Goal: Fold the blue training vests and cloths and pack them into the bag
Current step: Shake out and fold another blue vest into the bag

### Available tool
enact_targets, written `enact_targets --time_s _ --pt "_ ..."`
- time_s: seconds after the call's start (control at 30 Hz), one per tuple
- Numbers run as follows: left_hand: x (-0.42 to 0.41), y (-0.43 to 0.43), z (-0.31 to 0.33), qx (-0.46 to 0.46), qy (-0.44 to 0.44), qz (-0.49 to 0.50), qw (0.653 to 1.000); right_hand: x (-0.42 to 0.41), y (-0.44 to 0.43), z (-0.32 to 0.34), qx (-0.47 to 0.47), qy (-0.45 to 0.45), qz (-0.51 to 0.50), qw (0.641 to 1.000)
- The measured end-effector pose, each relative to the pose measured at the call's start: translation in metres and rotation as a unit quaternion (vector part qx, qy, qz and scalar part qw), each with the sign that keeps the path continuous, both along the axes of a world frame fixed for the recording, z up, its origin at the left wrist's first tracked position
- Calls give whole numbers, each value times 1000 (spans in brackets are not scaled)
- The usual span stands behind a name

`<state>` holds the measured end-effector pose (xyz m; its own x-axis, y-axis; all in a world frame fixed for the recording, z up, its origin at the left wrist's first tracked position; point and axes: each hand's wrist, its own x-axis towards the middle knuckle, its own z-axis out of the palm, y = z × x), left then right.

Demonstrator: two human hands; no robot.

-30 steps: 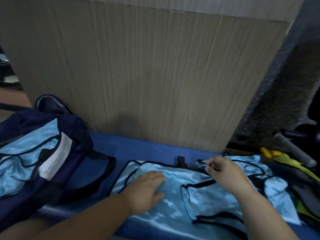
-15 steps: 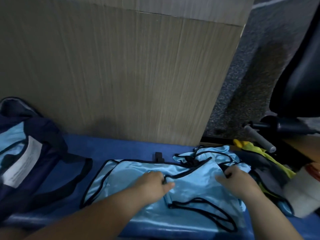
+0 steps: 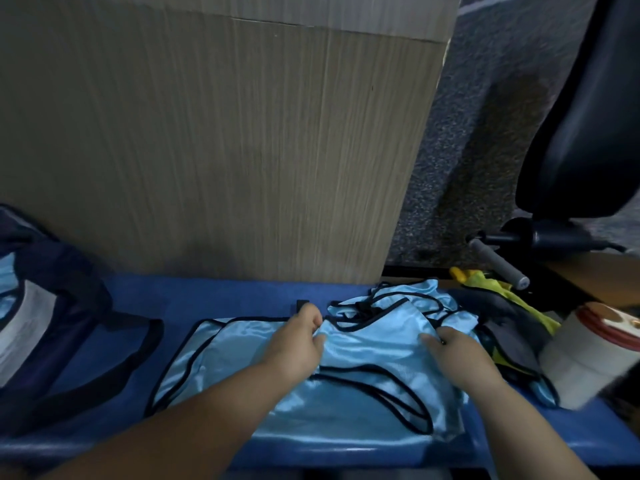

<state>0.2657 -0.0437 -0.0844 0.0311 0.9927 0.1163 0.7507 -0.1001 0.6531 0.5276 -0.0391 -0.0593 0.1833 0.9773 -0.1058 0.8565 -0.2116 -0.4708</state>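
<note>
Item 1: top vest (image 3: 374,344), light blue satin with black trim, lying on the blue surface (image 3: 225,292) at centre right, its near edge at the surface's near rim.
- Left hand (image 3: 298,337): fingers curled, pinching the top vest's left far corner at the trim.
- Right hand (image 3: 457,351): fingers curled, gripping the top vest's right far corner at the trim.

Item 2: flat vest (image 3: 221,351), same colour and trim, spread on the surface to the left and partly under the top vest.

Item 3: crumpled vest (image 3: 422,289), same fabric, bunched just beyond the top vest on the far right.

Item 4: bag (image 3: 69,306), navy, open, at the far left of the surface, well apart from both hands. Light blue fabric and a white label show inside.

Other stock:
- Wooden panel (image 3: 207,150), upright behind the surface.
- Yellow cloth (image 3: 481,280) and dark grey cloth (image 3: 498,313), to the right of the vests.
- Tape roll (image 3: 581,372), white, at the near right.
- Black chair (image 3: 588,116), far right.
</note>
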Motion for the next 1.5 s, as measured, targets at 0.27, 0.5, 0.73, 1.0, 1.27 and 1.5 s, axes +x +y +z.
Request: enact_targets --time_s 0.27,0.5,0.73,1.0,1.27,1.5 --pt "1 2 -15 -54 72 -11 996 0 -3 -2 -56 -4 18 998" --pt "-14 -9 -33 102 112 -82 985 0 -13 23 24 252 8 967" --pt "4 -14 -20 -88 23 -191 977 -6 -28 71 2 646 24 763" --pt "-24 -11 18 -183 -432 56 881 -74 -17 85 -6 707 93 701" --pt "-101 -32 20 -261 -563 74 781 -163 -21 35 -173 389 294 856" --pt "-109 -48 16 -225 -332 58 914 -130 -3 4 -62 54 269 960"
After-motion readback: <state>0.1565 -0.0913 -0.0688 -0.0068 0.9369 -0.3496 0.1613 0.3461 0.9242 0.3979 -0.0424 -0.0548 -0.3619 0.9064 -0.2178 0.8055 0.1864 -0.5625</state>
